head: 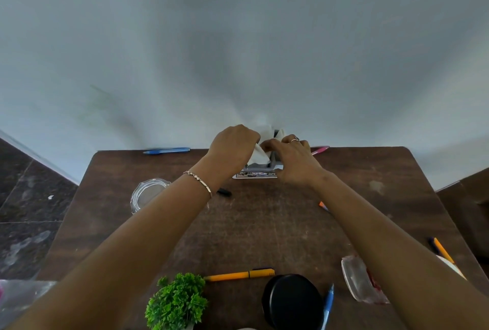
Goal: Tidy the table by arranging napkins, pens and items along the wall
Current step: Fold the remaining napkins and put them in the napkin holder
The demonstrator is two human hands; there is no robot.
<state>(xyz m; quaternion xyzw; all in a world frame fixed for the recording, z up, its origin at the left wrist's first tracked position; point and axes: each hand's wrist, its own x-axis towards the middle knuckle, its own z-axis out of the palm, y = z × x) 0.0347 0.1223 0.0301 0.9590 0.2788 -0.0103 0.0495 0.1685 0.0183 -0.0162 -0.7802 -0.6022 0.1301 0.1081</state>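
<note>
- the table fills the lower half of the frame with its far edge butted against the wall, so that edge is the line to tidy along.
- the napkin holder stands at centre frame, right at the wall edge, likely so the paper stays upright and out of the way; your hands cover most of it.
- your left hand is closed on the white napkins, pressing them down into the holder.
- your right hand pinches the same bunch from the other side, fingers curled narrow; i judge it steadies the holder too, though that contact is hidden.
- the black lid and the small green plant sit at the bottom of the frame, well apart from the wall and not yet moved.
- two clear glass dishes wait: one at left, one at lower right.
- the blue pen at upper left and the pink pen beside your right hand already lie along the wall edge.
- the yellow pen lies loose near the plant.
</note>
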